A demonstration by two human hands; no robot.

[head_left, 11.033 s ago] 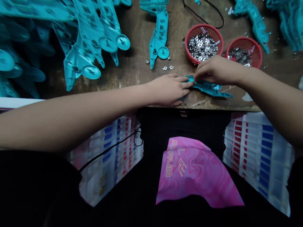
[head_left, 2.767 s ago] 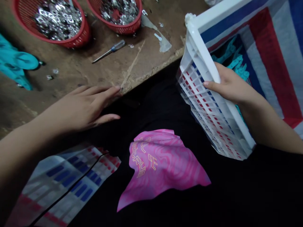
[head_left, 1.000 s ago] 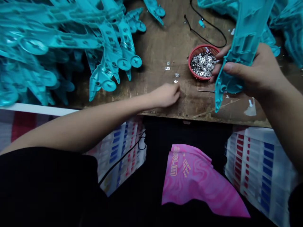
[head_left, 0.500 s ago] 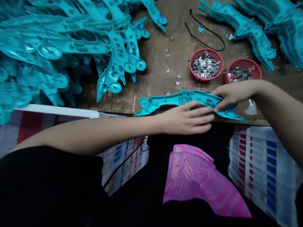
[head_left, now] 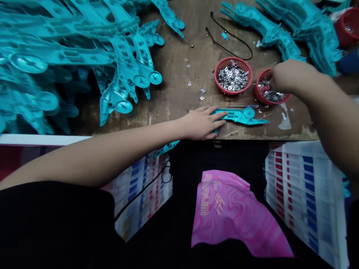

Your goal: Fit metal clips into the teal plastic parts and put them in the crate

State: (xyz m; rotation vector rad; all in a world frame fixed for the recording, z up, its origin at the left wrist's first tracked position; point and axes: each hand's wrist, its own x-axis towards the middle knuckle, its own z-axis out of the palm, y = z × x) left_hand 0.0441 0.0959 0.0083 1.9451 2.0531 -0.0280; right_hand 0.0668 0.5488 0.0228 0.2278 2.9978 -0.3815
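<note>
My left hand [head_left: 203,122] lies across a turquoise plastic part [head_left: 238,116] at the table's front edge, its fingers spread over the part's middle. The right end of that part, with a round disc, shows beyond my fingertips. Its left end sticks out below my forearm, past the edge. My right hand [head_left: 294,76] is over the right red basket [head_left: 259,95], which holds small metal pieces; its fingers are hidden. A second red basket [head_left: 217,82], full of small metal clips [head_left: 233,77], stands to the left. A thin metal tool [head_left: 242,106] lies just behind the part.
A large heap of turquoise parts [head_left: 84,52] covers the left of the table [head_left: 179,93]. More turquoise parts [head_left: 263,30] lie at the back right. A black cord [head_left: 232,46] and loose clips [head_left: 202,90] are on the tabletop. Another red basket [head_left: 346,28] stands at the far right.
My right hand has left the turquoise part and gone up to the right basket. The part has shifted and turned, and my left hand now lies on it. The view has moved slightly right.
</note>
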